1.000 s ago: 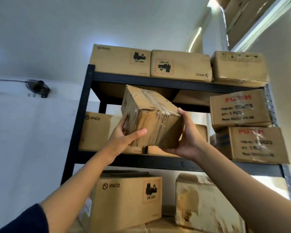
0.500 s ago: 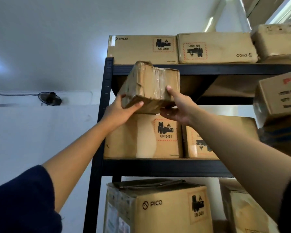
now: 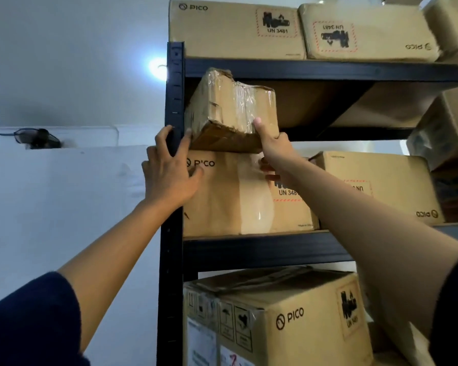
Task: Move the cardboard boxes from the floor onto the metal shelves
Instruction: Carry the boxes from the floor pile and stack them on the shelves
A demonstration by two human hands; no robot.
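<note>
A small crumpled cardboard box [image 3: 222, 107] wrapped in clear tape lies tilted on top of a PICO box [image 3: 230, 202], at the left end of the black metal shelf's [image 3: 262, 249] middle level. My left hand [image 3: 169, 170] is spread over the shelf's left post [image 3: 175, 75], a fingertip touching the small box's lower left corner and the thumb on the PICO box. My right hand [image 3: 273, 151] holds the small box's lower right corner, thumb up on its front face and fingers curled below it.
Two PICO boxes [image 3: 236, 30] and a third carton fill the top level. Another PICO box [image 3: 376, 186] stands to the right on the middle level, with stacked cartons [image 3: 450, 133] beyond. A large PICO box [image 3: 288, 320] sits on the level below. A wall fan [image 3: 37, 138] hangs at the left.
The small box went up and left into the shelf's left corner onto the PICO box. My left hand came off its side and now spreads over the post.
</note>
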